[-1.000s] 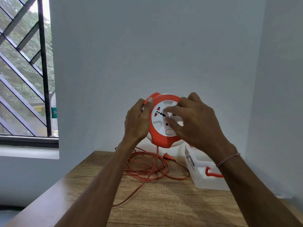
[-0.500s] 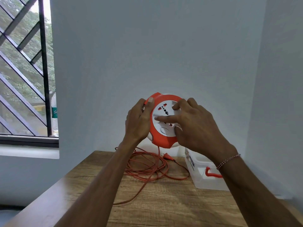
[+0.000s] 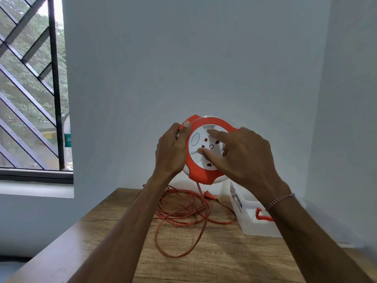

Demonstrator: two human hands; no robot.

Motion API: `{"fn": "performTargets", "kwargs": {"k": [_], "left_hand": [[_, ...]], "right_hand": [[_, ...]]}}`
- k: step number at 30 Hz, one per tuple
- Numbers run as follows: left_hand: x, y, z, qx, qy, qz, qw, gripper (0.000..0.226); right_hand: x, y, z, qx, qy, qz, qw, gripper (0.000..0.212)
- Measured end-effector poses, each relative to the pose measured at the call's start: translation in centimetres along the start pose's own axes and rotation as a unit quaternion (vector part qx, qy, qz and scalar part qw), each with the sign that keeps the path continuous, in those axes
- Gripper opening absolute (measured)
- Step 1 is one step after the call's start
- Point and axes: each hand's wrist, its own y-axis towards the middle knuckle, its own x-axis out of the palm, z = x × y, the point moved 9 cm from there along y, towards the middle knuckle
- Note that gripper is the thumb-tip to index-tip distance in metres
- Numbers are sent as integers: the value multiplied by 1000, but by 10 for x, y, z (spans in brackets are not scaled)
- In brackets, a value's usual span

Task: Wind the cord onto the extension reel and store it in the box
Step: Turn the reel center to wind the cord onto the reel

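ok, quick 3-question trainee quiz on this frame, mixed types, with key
1. True or false: the cord is fully wound onto the reel.
2. Which hand grips the reel's rim? A) left hand B) right hand
3. Fill in: the box sits on the table, to the ____ of the cord pile.

Key: 1 false, loops lie on the table; 2 A; 3 right.

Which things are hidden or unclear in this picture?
Head view only:
- box: right forearm covers part; whether it has a lid is unclear.
- reel: its back faces away; cord wound inside unseen.
- box label: text too small.
- left hand: fingers behind the reel are hidden.
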Motion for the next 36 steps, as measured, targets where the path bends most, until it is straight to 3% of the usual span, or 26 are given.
{"fn": "performTargets", "kwargs": {"k": [4, 8, 10, 16, 26, 30, 34, 36], "left_hand": [[0, 1, -2, 0, 4, -1, 1000, 63], [1, 1, 0, -1, 0, -1, 1000, 58], [1, 1, 1, 2, 3, -2, 1000, 57], [0, 0, 2, 3, 3, -2, 1000, 57], [-2, 1, 1, 2, -4, 3, 1000, 55], [0, 0, 1, 1, 0, -2, 1000, 54], [-1, 0, 0, -1, -2, 2, 1000, 57], [-1, 0, 1, -1, -3, 2, 1000, 57]], "right_hand": [[-11, 2, -7, -64, 29, 7, 998, 26], [6, -2, -16, -96, 3, -121, 988, 47], [8, -3, -20, -104, -24, -133, 985, 56], [7, -5, -20, -94, -74, -114, 986, 59], [3, -1, -1, 13, -15, -30, 999, 65], [1, 1, 0, 16, 6, -29, 999, 55], [-8, 3, -9, -52, 23, -50, 997, 27], [-2, 1, -14, -81, 12, -109, 991, 35]]}}
